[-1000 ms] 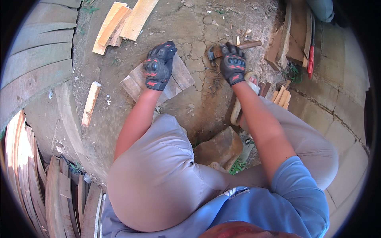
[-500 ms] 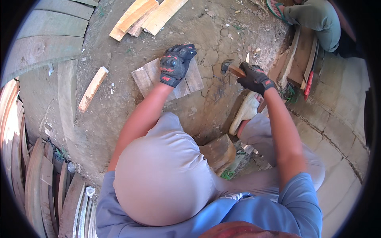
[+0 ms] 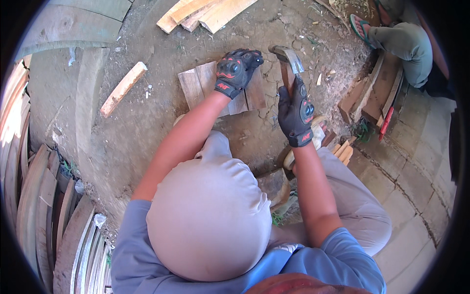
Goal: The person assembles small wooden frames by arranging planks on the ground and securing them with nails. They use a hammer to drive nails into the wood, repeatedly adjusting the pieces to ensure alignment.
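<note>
My left hand [image 3: 238,71], in a black glove with red marks, rests over several short wooden boards [image 3: 195,87] lying side by side on the dirt. Its fingers are curled together near the boards' far edge; what they hold, if anything, is hidden. To the right, my right hand [image 3: 296,115], gloved alike, is wrapped round the wooden handle of a claw hammer [image 3: 288,73]. The hammer's metal head points away from me, raised just beyond the boards' right side and apart from them.
A loose wood strip [image 3: 123,89] lies at the left, and cut planks [image 3: 208,14] are at the far side. Stacked boards [image 3: 36,210] stand at lower left. Another person's leg [image 3: 404,46] and timber pieces [image 3: 374,93] are at the right. A wood block [image 3: 274,186] is beside my knee.
My right hand has swung the hammer away from me and toward the boards, turning its head upward in view. My left hand stays on the boards; the whole view has shifted slightly.
</note>
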`<state>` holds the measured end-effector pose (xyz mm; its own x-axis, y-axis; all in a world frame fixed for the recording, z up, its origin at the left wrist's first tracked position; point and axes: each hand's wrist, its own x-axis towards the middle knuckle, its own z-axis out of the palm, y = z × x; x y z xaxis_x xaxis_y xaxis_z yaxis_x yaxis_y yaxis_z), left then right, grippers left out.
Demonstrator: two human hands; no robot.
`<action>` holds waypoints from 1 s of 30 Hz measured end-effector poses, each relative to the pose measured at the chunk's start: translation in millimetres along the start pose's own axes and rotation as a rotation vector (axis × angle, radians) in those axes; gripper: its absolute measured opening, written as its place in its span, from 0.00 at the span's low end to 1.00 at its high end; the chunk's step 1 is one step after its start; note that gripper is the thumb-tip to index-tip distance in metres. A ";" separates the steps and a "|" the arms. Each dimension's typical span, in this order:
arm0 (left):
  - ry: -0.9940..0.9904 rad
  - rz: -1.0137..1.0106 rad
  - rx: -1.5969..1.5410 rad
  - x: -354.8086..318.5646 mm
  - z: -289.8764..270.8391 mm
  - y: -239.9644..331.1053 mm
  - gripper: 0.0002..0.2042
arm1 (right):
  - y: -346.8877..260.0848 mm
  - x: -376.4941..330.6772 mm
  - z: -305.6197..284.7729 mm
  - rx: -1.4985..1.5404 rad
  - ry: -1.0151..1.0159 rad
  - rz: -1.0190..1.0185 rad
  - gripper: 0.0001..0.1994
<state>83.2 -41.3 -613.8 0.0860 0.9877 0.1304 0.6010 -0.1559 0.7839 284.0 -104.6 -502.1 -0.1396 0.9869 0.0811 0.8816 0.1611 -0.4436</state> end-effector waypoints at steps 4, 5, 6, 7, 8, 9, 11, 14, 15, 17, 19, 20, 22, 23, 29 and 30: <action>-0.006 -0.040 0.006 1.3 0.0 4.4 0.13 | 7.5 -7.3 6.7 -0.035 -0.074 -0.059 0.25; -0.008 -0.059 0.003 2.8 0.3 7.9 0.13 | 11.7 -8.2 8.7 -0.058 -0.097 -0.098 0.25; 0.003 -0.060 0.010 1.9 0.1 8.7 0.13 | 8.2 -10.4 7.9 -0.041 -0.077 -0.102 0.25; 0.013 -0.060 0.017 1.3 0.3 9.8 0.13 | 5.1 -12.9 4.6 -0.016 -0.080 -0.060 0.24; 0.024 -0.061 0.025 0.6 -0.4 9.8 0.13 | 1.3 -14.5 -0.3 0.009 -0.084 -0.018 0.24; 0.025 -0.057 0.021 0.1 0.0 9.3 0.13 | -0.3 -16.4 -4.6 0.029 -0.088 0.027 0.24; 0.029 -0.049 0.013 1.9 0.8 7.2 0.13 | 2.0 -16.0 -1.3 0.010 -0.076 -0.029 0.24; -0.014 -0.061 0.086 1.4 2.1 -1.5 0.14 | -6.2 -7.7 -3.5 -0.041 -0.146 -0.037 0.24; -0.010 -0.078 0.069 1.2 1.0 1.8 0.15 | -8.0 -9.9 -7.3 -0.044 -0.149 -0.024 0.24; -0.003 -0.113 0.033 1.3 0.4 9.3 0.15 | -10.0 -10.8 -7.6 -0.032 -0.109 -0.026 0.24; -0.027 -0.105 0.056 2.0 -1.6 8.5 0.15 | -10.8 -13.8 -8.4 -0.010 -0.023 -0.056 0.23; -0.040 -0.101 0.066 2.4 -2.3 8.2 0.15 | -11.8 -14.3 -5.1 -0.032 -0.035 -0.045 0.24; -0.022 -0.103 0.117 2.8 2.7 4.3 0.15 | -3.8 -8.6 7.0 -0.051 -0.061 -0.070 0.24; -0.013 -0.104 0.143 2.7 5.6 3.0 0.15 | -1.2 -7.0 10.3 -0.060 -0.075 -0.082 0.24; -0.049 -0.069 0.104 2.0 -0.3 3.4 0.15 | -13.6 -9.6 -2.9 -0.030 -0.040 -0.067 0.24; -0.037 -0.084 0.123 2.7 1.7 3.6 0.15 | -10.7 -6.2 3.9 -0.058 -0.094 -0.070 0.24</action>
<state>86.8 -39.1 -611.6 0.0587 0.9973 0.0434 0.6996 -0.0722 0.7109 273.6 -112.3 -501.3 -0.2407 0.9703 0.0247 0.8925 0.2313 -0.3872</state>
